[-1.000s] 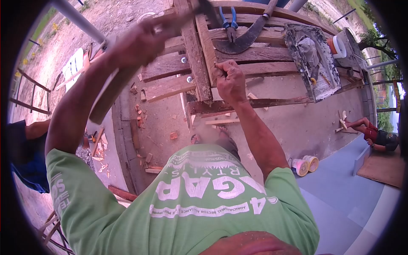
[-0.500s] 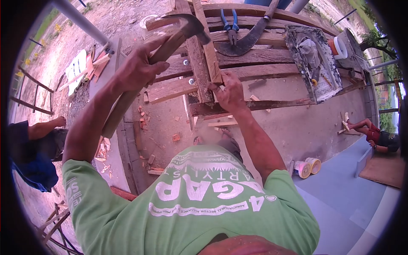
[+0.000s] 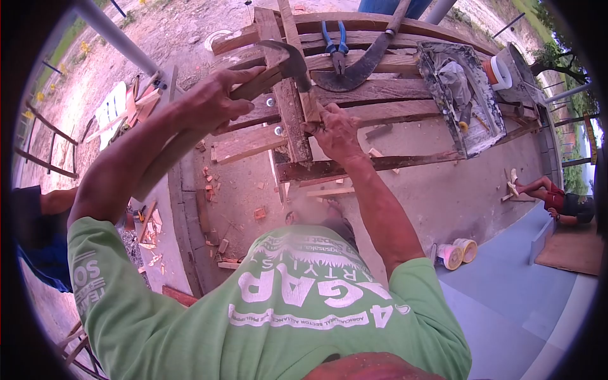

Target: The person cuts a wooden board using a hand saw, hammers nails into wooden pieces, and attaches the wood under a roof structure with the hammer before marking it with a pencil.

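Note:
My left hand (image 3: 218, 96) is closed around the wooden handle of a claw hammer (image 3: 291, 62), its handle running back under my forearm. The hammer head is over a narrow wooden strip (image 3: 310, 106); whether they touch I cannot tell. At the strip's near end, my right hand (image 3: 339, 133) has its fingers closed on it. The strip lies along a thicker wooden board (image 3: 288, 107) that crosses the slatted bench (image 3: 399, 88). Anything small between my right fingertips is hidden.
Blue-handled pliers (image 3: 335, 47) and a curved blade (image 3: 358, 76) lie on the slats. To their right sits a cement-smeared tray (image 3: 424, 66) beside a white bucket (image 3: 501, 73). Wood scraps litter the floor. One person is at far left; another sits at right (image 3: 567, 206).
The hammer has come down and toward the strip, with my left hand and forearm lower. My right hand stays on the strip. The whole view has shifted slightly.

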`<state>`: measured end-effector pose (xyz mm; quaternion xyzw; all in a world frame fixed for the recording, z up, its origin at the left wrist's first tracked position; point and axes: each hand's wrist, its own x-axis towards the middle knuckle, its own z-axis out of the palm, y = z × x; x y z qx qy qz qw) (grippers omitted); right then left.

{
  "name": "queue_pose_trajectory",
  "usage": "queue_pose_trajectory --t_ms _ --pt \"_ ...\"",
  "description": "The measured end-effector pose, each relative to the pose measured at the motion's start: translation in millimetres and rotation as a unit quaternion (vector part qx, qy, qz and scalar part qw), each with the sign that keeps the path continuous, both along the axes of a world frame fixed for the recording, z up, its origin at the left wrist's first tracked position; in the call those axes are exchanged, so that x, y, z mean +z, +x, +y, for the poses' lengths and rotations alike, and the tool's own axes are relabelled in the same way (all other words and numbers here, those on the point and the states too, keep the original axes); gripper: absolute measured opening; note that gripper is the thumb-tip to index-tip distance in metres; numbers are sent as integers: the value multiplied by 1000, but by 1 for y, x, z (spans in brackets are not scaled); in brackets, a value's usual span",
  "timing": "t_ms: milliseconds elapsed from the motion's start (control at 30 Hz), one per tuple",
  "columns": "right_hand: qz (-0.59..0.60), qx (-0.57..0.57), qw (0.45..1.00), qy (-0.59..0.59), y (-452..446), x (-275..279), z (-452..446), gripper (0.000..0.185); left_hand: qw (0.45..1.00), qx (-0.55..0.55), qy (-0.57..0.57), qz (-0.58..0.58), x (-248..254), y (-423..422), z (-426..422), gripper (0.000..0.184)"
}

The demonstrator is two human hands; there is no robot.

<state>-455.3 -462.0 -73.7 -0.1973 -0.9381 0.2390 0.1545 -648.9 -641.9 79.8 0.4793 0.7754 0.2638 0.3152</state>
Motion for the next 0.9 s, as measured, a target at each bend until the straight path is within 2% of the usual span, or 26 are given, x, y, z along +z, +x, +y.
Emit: queue_pose_trajectory --t_ms 100,133,167,200,233,267,300,333,367,433,500,567,600,633,700,767,833,867,900 --pt "11 -2 1000 7 -1 0 0 62 999 7 36 -2 30 -12 1 65" --pt "7 -2 1000 3 -1 0 0 61 997 31 68 35 46 -18 1 60" --pt "4 -2 1000 -2 -2 1 0 60 987 96 128 34 57 -26 4 48" --pt "2 -2 1000 -6 -2 2 1 58 975 87 205 2 62 -48 6 32" --pt "-3 1 1000 -3 -2 2 0 58 966 149 206 41 67 -63 12 26" --pt "-7 3 1000 -1 -2 2 0 58 964 147 221 27 59 -64 13 24" --pt "-10 7 1000 5 -1 3 2 58 960 146 239 14 47 -60 16 26" --pt "-18 15 1000 1 -1 7 2 57 975 170 144 9 25 -35 13 27" --pt "-24 23 999 -1 0 13 2 55 989 143 5 45 -11 -30 3 37" --pt "-30 23 999 -6 7 12 4 53 1000 -9 -3 26 18 21 2 55" --pt "-6 15 1000 -16 4 8 1 51 999 -6 -12 -41 30 -11 -8 67" --pt "-3 7 1000 -10 1 9 0 49 993 91 74 30 54 -24 -5 56" --pt "-5 2 1000 -8 3 7 -1 49 982 117 148 -15 57 -43 -1 49" --pt "0 5 1000 -7 3 5 0 48 964 146 223 3 64 -50 5 44" --pt "11 16 1000 -6 3 2 1 47 950 203 238 -8 52 -54 19 43" --pt "-30 15 999 -3 2 12 -1 47 987 152 11 43 17 -25 11 50" --pt "-40 12 999 4 6 11 -1 47 993 38 -65 -94 6 11 1 67" --pt "-24 11 1000 6 8 7 -1 47 996 13 -83 -43 21 6 2 69" --pt "-2 10 1000 12 5 7 1 47 998 32 -47 -24 32 -2 1 66"
